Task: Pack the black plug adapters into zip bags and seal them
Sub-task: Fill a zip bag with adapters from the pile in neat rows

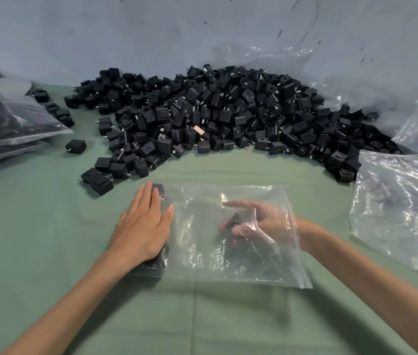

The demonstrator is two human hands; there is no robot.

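A clear zip bag (231, 254) lies flat on the green cloth in front of me. My left hand (144, 226) rests flat with straight fingers on a row of black adapters (155, 265) inside the bag's left end. My right hand (249, 222) is inside the bag through its right opening, and its fingers grip a black plug adapter (237, 218). A large heap of black plug adapters (215, 119) spreads across the far side of the cloth.
Filled, sealed bags (5, 121) are stacked at the left edge. Empty clear bags (400, 203) lie at the right, with a big crumpled plastic sheet (371, 80) behind the heap. A blue-grey wall (126, 34) closes the back. Loose adapters (76, 146) lie apart near the left stack.
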